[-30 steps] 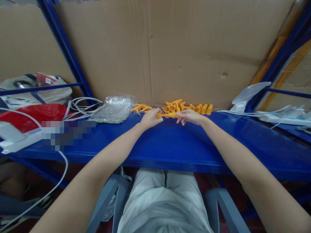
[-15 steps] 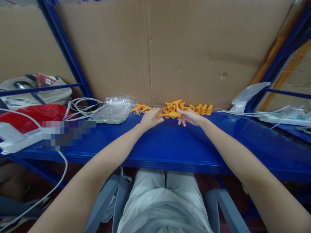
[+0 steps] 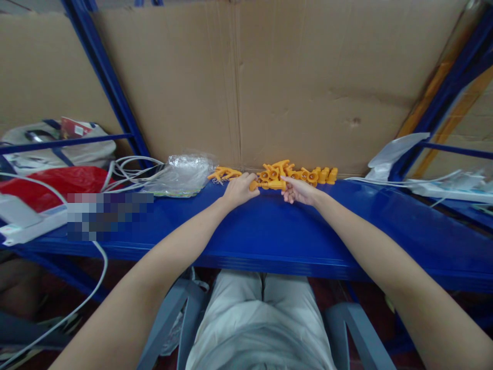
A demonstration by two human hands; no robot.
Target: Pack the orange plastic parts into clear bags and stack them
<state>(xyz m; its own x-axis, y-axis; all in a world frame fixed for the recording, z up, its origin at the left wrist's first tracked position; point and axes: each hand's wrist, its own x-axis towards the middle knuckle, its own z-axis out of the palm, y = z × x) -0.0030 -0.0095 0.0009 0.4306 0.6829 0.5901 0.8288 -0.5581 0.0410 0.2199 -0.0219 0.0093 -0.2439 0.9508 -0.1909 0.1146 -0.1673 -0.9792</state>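
Note:
My left hand (image 3: 239, 190) is closed around the left end of an orange plastic piece (image 3: 274, 185), whose round knob shows beside the thumb. The piece lies level between my hands, just above the blue tabletop. At its right end, my right hand (image 3: 298, 191) pinches it with thumb and forefinger; the other fingers curl below. Directly behind stand several orange plastic parts (image 3: 278, 167) with round open cups, running off to the right in a row. Left of these, thin branching orange pieces (image 3: 227, 173) lie near a small chain (image 3: 217, 180).
A clear plastic bag (image 3: 188, 169) and white cables (image 3: 134, 164) lie left of the hands. Farther left are a red bag (image 3: 77, 180) and a white power strip (image 3: 36, 223). A cardboard panel (image 3: 292, 82) rises behind the blue tabletop (image 3: 269, 231). White cables also run along the right.
The fingers of my right hand have curled in from a more spread pose. The orange piece stays between both hands, and the knob end shows nearly the same.

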